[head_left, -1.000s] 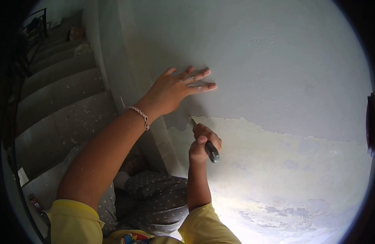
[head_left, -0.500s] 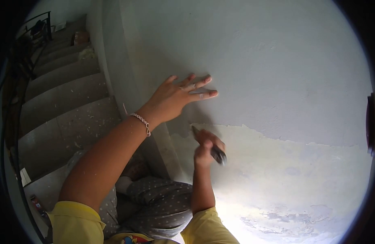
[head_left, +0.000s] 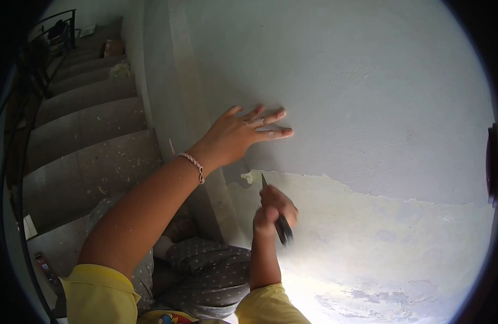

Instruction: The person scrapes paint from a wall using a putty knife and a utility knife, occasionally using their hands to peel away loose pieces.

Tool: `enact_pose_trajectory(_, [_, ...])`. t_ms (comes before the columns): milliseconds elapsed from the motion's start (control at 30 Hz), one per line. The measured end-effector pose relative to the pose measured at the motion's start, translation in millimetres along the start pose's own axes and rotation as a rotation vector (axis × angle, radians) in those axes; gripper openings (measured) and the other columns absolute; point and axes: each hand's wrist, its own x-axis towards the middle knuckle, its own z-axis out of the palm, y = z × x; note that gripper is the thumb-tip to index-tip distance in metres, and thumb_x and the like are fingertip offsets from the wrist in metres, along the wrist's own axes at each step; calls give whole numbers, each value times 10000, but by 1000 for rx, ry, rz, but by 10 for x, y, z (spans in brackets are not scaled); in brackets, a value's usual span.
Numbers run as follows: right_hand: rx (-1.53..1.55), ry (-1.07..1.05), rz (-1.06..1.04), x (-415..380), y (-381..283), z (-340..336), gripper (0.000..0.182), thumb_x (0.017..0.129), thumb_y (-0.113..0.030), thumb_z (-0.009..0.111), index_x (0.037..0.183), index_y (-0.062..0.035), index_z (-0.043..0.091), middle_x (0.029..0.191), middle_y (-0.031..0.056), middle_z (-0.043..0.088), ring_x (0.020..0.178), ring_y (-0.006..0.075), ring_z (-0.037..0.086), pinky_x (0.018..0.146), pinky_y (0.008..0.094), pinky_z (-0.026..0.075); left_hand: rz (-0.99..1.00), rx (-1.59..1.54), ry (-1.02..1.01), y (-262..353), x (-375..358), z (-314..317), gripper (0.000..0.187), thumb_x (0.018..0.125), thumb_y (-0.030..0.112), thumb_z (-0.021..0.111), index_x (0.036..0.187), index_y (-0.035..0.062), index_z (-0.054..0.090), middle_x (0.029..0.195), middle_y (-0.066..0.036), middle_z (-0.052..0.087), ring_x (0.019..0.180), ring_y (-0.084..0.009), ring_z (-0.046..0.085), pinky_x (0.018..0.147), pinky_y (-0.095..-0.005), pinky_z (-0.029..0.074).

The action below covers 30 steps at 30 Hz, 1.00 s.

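My left hand (head_left: 241,132), fingers spread, rests against the grey painted upper part of the wall (head_left: 357,97). Below it, my right hand (head_left: 276,208) is closed round the dark handle of a scraper (head_left: 284,229). The scraper's narrow-looking blade points up at the ragged paint edge, where grey paint meets the pale bare patch (head_left: 357,232). Whether the blade touches the wall is hard to tell. A small flake of paint (head_left: 248,177) stands loose just left of the blade tip.
Stairs (head_left: 92,119) strewn with paint chips run up along the left, with a dark railing (head_left: 57,21) at the top. A brownish box (head_left: 114,48) sits on an upper step. A small red-and-black object (head_left: 42,264) lies at lower left. My bent legs (head_left: 205,275) are below.
The scraper has swung more upright and my right hand sits slightly lower. A paint flake at the left end of the edge now stands out. My left hand stays on the wall.
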Motion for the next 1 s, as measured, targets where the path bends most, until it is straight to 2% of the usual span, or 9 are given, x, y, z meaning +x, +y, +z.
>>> enact_pose_trajectory(100, [-228,-49,113,-124,226,78,548,989,-402,603,648,-17,415,506,54,407,423,161,366,417,300,338,22,37,29,10,22,30,881,874,-112,472,1478,514,336,1626,133,232,1400,-235,443,1090,-450,408])
enact_pose_trajectory(300, [42,10,24,-183,145,46,520,978,-374,629,657,-6,450,544,60,464,482,171,440,457,307,382,10,39,26,-12,2,29,888,866,-116,477,1475,516,341,1622,134,241,1395,-234,449,1087,-444,416])
enact_pose_trajectory(400, [-226,-4,274,-364,365,97,561,961,-440,634,653,-9,449,528,65,459,456,182,436,441,307,379,20,33,45,16,25,50,876,872,-116,470,1473,511,352,1619,133,250,1392,-232,452,1092,-443,413])
enact_pose_trajectory(567, [103,6,51,-228,77,116,532,970,-396,630,661,-10,434,553,69,473,471,195,456,447,310,383,23,40,53,-15,-2,64,867,878,-121,457,1468,507,365,1616,136,255,1387,-231,459,1082,-438,422])
enact_pose_trajectory(700, [-258,-99,28,-235,218,153,535,984,-394,609,656,-12,428,521,80,431,444,213,447,426,308,366,17,35,60,24,29,57,883,871,-124,456,1464,523,358,1613,143,261,1397,-231,446,1088,-431,418])
enact_pose_trajectory(800, [80,13,-2,-283,124,160,493,945,-310,687,627,-1,472,546,92,482,452,206,479,427,313,385,10,40,34,-10,32,64,905,860,-129,463,1468,530,342,1614,146,256,1399,-229,444,1094,-425,413])
enact_pose_trajectory(900, [-220,127,149,-482,344,-3,521,955,-349,665,612,-6,476,535,84,489,432,207,468,432,315,406,-2,39,42,-7,-16,36,923,847,-137,468,1469,532,339,1615,147,252,1397,-219,446,1092,-413,413])
enact_pose_trajectory(933, [-170,182,366,-556,438,31,545,966,-369,641,592,-18,457,526,91,490,417,214,459,434,319,418,3,58,67,13,-8,26,929,842,-141,470,1468,533,340,1616,146,250,1396,-212,448,1086,-405,415])
enact_pose_trajectory(1000, [-174,114,212,-558,304,108,547,965,-365,645,593,-13,454,524,91,483,418,218,457,429,320,411,16,24,44,12,18,38,928,841,-142,471,1468,531,344,1615,144,255,1397,-212,446,1088,-409,414])
